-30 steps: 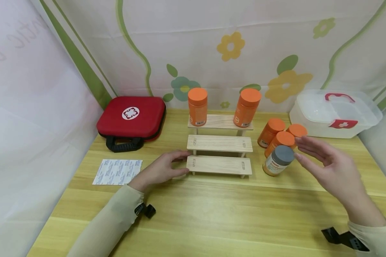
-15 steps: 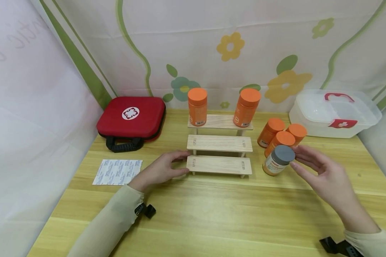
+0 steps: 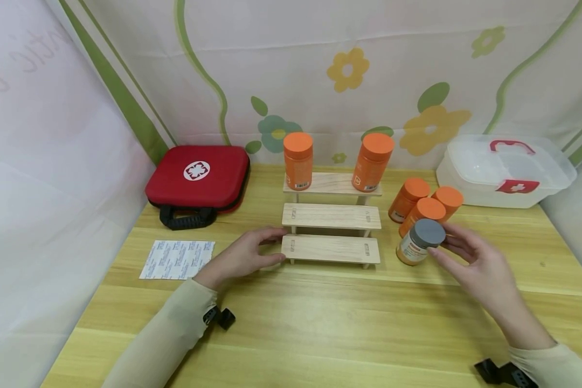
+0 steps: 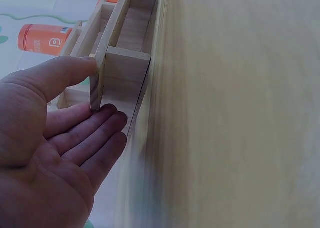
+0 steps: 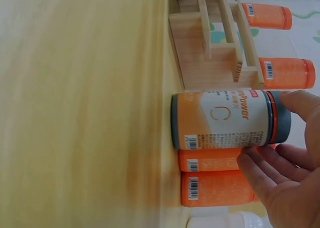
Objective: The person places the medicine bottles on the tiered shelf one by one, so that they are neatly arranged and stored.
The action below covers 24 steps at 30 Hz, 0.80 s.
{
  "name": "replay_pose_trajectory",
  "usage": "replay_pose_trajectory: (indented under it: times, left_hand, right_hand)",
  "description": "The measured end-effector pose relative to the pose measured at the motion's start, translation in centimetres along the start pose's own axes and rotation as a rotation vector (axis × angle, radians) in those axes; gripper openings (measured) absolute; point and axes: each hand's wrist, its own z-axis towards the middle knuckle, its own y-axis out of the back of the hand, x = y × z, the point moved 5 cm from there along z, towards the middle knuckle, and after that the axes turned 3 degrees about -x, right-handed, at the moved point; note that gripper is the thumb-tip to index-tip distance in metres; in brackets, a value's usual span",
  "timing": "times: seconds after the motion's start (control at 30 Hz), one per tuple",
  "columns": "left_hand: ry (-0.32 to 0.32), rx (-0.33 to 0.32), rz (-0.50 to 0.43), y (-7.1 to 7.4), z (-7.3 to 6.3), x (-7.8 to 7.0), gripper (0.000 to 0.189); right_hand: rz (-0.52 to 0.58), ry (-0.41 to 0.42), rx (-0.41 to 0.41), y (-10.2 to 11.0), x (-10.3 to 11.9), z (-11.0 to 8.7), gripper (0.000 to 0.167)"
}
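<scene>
In the head view my left hand holds the left end of the lowest step of a small three-tier wooden rack. The left wrist view shows its thumb and index finger at opposite edges of the board end. A supplement bottle with a grey cap and a white-and-orange label stands upright at the front of a cluster of bottles. My right hand is beside it, thumb at the cap and the other fingers loosely extended along its side, as the right wrist view of the labelled bottle shows.
Two orange bottles stand on the top tier. Several more orange bottles crowd behind the grey-capped one. A red first-aid case is at back left, a blister pack before it, and a clear medicine box at back right.
My right hand has moved left and slightly down to the grey-capped bottle, its thumb now at the cap. The left hand, the rack and the bottles have stayed in place.
</scene>
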Motion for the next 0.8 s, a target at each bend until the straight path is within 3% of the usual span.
replay_pose_trajectory:
  times: [0.57,0.8]
  left_hand:
    - [-0.005,0.002,-0.009,0.0,-0.1,-0.2,0.060]
    - [-0.004,0.000,-0.012,0.1,-0.1,-0.2,0.061]
  right_hand:
    - [-0.025,-0.054,-0.016,-1.3,-0.5,0.0,0.054]
    - [0.005,-0.120,0.013,-1.1,-0.8,0.0,0.057]
